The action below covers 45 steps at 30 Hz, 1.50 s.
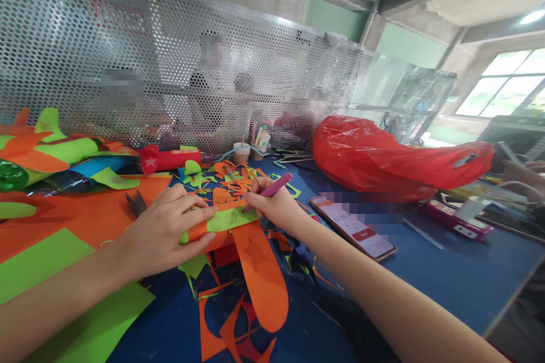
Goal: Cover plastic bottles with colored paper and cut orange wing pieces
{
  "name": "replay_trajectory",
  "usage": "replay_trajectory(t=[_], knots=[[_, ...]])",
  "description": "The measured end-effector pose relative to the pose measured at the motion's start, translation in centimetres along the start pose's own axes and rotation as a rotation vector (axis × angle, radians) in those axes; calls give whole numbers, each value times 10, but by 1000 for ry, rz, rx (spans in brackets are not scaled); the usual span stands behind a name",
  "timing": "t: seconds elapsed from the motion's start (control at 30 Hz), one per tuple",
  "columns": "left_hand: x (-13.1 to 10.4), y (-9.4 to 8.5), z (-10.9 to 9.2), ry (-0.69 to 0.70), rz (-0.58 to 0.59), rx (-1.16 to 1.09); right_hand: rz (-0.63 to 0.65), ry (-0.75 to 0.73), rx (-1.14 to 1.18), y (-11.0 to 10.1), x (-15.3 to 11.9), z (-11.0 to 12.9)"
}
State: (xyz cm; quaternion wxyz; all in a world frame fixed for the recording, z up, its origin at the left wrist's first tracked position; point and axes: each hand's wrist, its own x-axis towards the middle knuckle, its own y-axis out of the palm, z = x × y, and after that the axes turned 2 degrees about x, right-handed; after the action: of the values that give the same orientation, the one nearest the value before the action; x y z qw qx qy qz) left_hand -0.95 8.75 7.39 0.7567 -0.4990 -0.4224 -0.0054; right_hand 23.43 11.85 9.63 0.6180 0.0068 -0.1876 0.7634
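Observation:
My left hand (164,231) presses flat on an orange paper craft plane (255,266) with a green strip (227,219) across its body, holding it down on the blue table (447,278). My right hand (275,204) grips a pink pen (276,186), its tip touching the green strip. The plane's orange wing sticks out toward me. Orange and green paper scraps lie all around it.
Scissors (136,203) lie left of my hand on orange paper. Finished paper rockets (170,159) sit at the left back. A phone (353,227), a red plastic bag (392,161), a cup (241,153) and pen holder stand right and behind. Several people sit beyond a perforated metal screen (128,51).

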Motion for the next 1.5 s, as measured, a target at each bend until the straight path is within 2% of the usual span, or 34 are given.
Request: replay_trajectory(t=[1.5], knots=[[-1,0,1,38,22,8,-16,-18,-19,0,1,-3]])
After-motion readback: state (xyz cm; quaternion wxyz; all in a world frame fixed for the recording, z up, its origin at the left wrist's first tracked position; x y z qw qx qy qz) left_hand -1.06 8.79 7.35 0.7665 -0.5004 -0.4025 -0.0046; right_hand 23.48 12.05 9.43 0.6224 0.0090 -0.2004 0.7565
